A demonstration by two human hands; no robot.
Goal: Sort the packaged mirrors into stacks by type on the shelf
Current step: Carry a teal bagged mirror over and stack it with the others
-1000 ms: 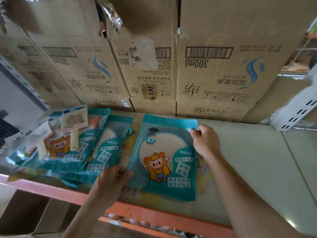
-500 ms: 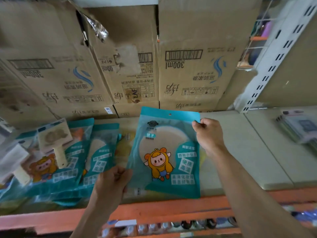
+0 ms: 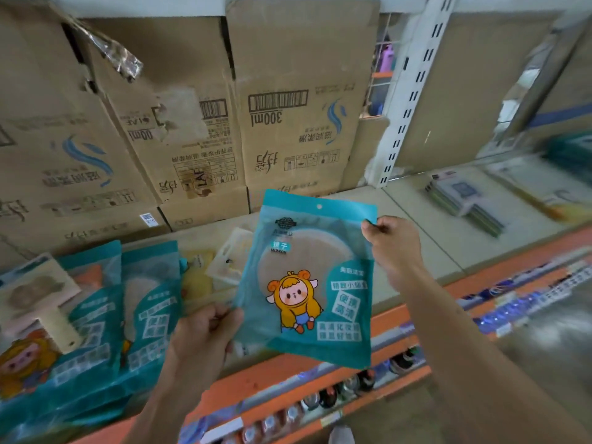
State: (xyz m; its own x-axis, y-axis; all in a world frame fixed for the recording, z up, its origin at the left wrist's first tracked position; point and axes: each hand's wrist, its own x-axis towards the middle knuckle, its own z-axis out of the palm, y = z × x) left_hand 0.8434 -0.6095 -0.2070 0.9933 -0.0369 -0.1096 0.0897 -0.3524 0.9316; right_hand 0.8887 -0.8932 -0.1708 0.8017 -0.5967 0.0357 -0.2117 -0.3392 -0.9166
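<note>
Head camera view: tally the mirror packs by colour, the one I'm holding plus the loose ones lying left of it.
Teal pouches: 3 (held pouch, far-left pouch, pouch beside it; the teal layers underneath cannot be counted)
Pale handled mirror: 1
Yellow pack: 1
Cream pack: 1
Total: 6

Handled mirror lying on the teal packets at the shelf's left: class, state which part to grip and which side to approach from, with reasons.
Probably the narrow handle of the handled mirror, fingers pinching its long edges, coming from the shelf's open front. The handle points toward that front edge; the broad head lies flat on the teal packets, offering little to grip.
</note>
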